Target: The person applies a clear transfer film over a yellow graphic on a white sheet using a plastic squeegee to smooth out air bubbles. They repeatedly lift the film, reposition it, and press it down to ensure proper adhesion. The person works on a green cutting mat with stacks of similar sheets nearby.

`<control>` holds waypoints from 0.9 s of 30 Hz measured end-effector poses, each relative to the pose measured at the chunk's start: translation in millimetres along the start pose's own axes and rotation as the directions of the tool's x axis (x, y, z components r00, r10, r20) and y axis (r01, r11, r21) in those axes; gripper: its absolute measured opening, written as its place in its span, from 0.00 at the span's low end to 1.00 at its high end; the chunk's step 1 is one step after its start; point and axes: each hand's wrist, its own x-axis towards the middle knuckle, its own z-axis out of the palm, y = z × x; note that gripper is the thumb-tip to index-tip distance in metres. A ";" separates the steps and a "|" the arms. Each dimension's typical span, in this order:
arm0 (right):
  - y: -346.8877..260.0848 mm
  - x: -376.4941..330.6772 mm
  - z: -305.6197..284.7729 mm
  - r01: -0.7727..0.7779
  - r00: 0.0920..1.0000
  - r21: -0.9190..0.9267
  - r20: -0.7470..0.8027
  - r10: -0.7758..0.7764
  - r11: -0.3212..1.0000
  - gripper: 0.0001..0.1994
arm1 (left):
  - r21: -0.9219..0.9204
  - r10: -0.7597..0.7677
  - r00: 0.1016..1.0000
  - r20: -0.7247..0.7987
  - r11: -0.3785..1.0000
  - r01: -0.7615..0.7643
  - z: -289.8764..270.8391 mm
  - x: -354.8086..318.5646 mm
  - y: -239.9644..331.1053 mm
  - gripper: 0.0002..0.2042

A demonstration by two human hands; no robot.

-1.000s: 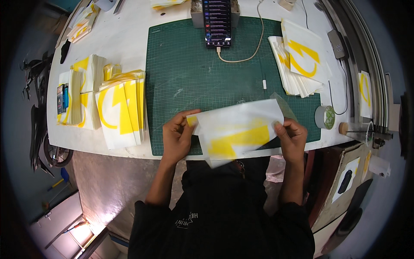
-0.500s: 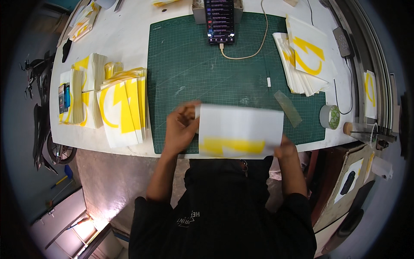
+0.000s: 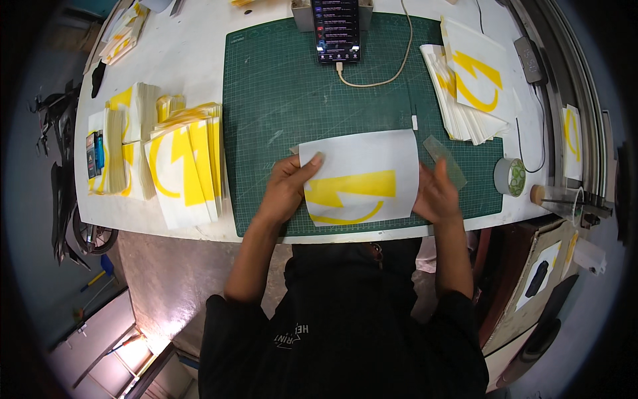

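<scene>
A white sheet of paper with a yellow printed shape is held over the near edge of the green cutting mat. At its left edge my left hand grips it, thumb on top and fingers beneath. My right hand is at the sheet's right edge, its thumb raised off the paper and its palm turned toward it. Some of its fingers are hidden at the edge. Just behind this hand, a translucent strip lies on the mat.
Stacks of similar printed paper stand left, with a blue lighter on one. Another fanned pile lies at the far right. A phone on a cable leans at the back. A tape roll sits by the mat's right edge.
The sheet has risen away from my body and tilted, so more of its yellow shape shows. My left thumb now lies on its face. My right hand has moved up along the right edge.
</scene>
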 end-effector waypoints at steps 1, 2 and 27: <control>-2.5 -4.7 -0.2 0.062 0.998 -0.133 0.027 -0.059 0.989 0.42 | -0.046 0.034 0.999 0.034 0.998 -0.033 -0.1 0.6 0.7 0.17; -6.8 -9.5 1.6 0.125 0.992 -0.262 0.062 -0.113 0.957 0.42 | -0.094 0.070 0.995 0.065 0.994 -0.063 0.5 0.5 1.5 0.18; -6.2 2.3 23.2 0.369 0.879 -0.748 0.088 -0.469 0.551 0.14 | 0.003 0.088 0.995 -0.054 0.996 -0.088 16.8 2.9 19.5 0.39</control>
